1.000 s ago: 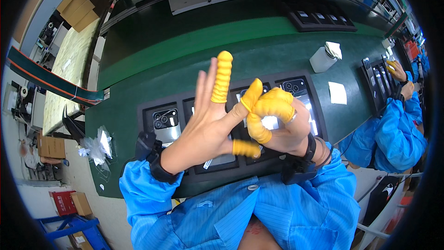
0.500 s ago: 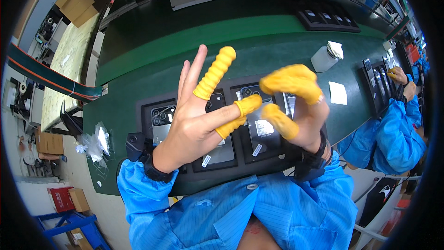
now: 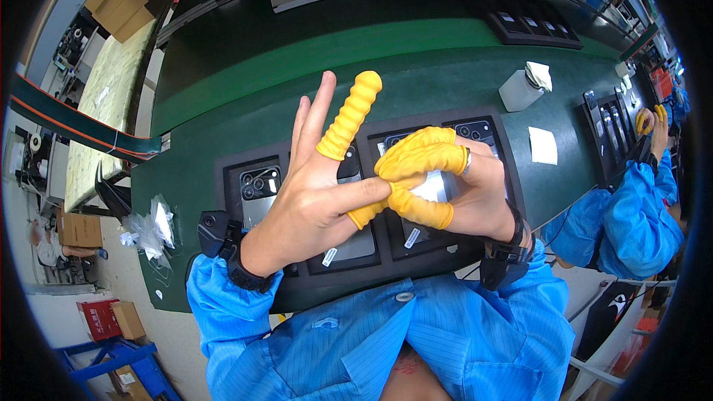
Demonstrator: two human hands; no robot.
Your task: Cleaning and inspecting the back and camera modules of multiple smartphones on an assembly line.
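Observation:
My left hand [image 3: 303, 199] is raised over the dark foam tray [image 3: 386, 249], fingers spread. A ribbed yellow finger cot [image 3: 350, 115] covers its middle finger; the thumb also wears yellow, while the ring and little fingers are bare. Yellow cots cover the thumb and first fingers of my right hand [image 3: 475, 191], which pinches the tip of my left index finger; the cot there is mostly hidden under the pinch. Beneath the hands, several smartphones lie in the tray's recesses, one phone [image 3: 260, 184] at the left, another phone [image 3: 475, 131] at the right, partly covered.
A translucent bottle [image 3: 520, 92] and a white paper sheet [image 3: 543, 146] stand right of the tray. Crumpled clear plastic [image 3: 154, 229] lies at the table's left edge. Another tray [image 3: 531, 26] sits far right. A co-worker in blue [image 3: 631, 219] handles items at right.
My right hand has moved left and closed on my left index fingertip, where the cot was in plain sight before. My left hand has hardly moved.

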